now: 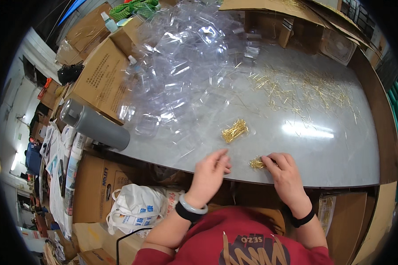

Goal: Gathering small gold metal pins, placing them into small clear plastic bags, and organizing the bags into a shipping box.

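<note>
At the table's front edge, my right hand (286, 175) is closed on a small bunch of gold wire hooks (256, 163), whose ends stick out left of the fingertips. To its left, my left hand (209, 173) hovers at the edge with loosely bent fingers apart and nothing visible in them. Just beyond the hands lies a clear plastic blister shell (250, 130) with a heap of gold hooks (235, 131) in it. Farther back on the right, many loose gold hooks (305, 90) are scattered over the grey tabletop (340, 161).
A big pile of clear plastic shells (177, 66) covers the table's left and back. Cardboard boxes (99, 79) and a grey bottle (97, 126) border it on the left. A cardboard shelf (269, 26) stands at the back. Below the edge hangs a white plastic bag (137, 205).
</note>
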### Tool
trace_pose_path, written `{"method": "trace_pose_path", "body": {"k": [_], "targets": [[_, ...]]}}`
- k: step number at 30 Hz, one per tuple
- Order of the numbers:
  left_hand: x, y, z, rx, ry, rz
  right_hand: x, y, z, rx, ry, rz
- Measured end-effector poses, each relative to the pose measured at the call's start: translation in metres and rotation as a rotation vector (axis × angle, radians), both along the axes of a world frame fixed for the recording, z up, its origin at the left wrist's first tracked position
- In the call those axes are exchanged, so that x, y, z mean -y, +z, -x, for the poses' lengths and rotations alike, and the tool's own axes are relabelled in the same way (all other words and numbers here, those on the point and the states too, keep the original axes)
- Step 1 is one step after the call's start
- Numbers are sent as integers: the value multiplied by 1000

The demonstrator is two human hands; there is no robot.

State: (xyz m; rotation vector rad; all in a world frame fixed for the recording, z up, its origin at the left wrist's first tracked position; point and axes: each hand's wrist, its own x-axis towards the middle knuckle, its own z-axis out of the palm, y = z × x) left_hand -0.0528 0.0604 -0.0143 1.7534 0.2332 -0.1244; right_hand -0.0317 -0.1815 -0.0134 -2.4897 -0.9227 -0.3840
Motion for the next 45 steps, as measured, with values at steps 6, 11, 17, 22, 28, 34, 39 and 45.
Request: {"method": "trace_pose_path", "body": {"k": [6,11,17,22,28,34,39,45], "targets": [[-15,11,-27,-135,102,360,-3,0,2,23,-67,-39],[-6,17,-49,-245,89,295,-2,-7,1,35,-160,-110],[0,6,-32,-61,72,333,5,-12,-6,37,-291,-73],[2,2,-13,4,-18,468,2,2,3,96,-270,-145],[17,19,22,-25,-146,789,-27,16,6,-32,-22,-251],[17,4,30,-14,-169,953,-38,7,26,15,8,-354],[20,4,31,-125,-246,1205,-43,-5,42,34,-109,-266],[34,1,36,-65,-214,901,-43,-14,47,7,-165,-185]]}}
